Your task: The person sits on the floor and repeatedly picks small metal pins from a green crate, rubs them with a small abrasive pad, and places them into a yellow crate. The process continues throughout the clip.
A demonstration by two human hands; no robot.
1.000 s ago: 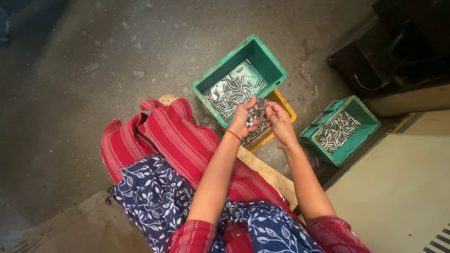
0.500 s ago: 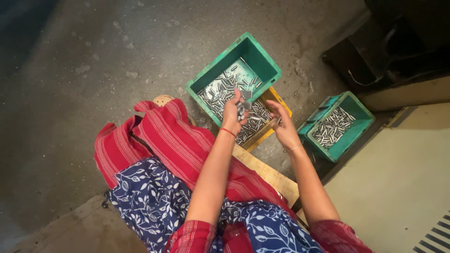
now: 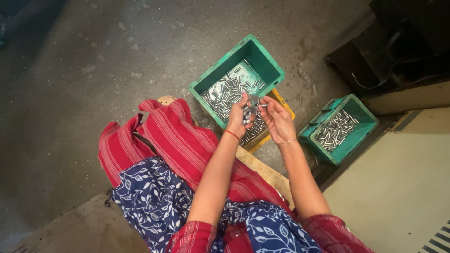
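My left hand (image 3: 240, 118) is closed around a small bunch of short shiny metal pins (image 3: 247, 117), held above a yellow crate (image 3: 286, 107). My right hand (image 3: 277, 121) is beside it, palm up, its fingertips pinching one metal pin (image 3: 260, 106) that points toward the left hand. Both hands hover over the near edge of a green crate (image 3: 262, 58) that holds many of the same pins. The yellow crate lies partly under the green one and also holds pins.
A second green crate (image 3: 363, 126) of pins sits to the right by a pale raised slab (image 3: 403, 187). Dark machinery (image 3: 398, 42) stands at the upper right. My lap, in red striped and blue floral cloth, fills the lower middle. Grey concrete floor spreads to the left.
The hands have come together again over the yellow crate; the right hand lifted from beside the crate and now pinches a pin next to the left hand's bunch.
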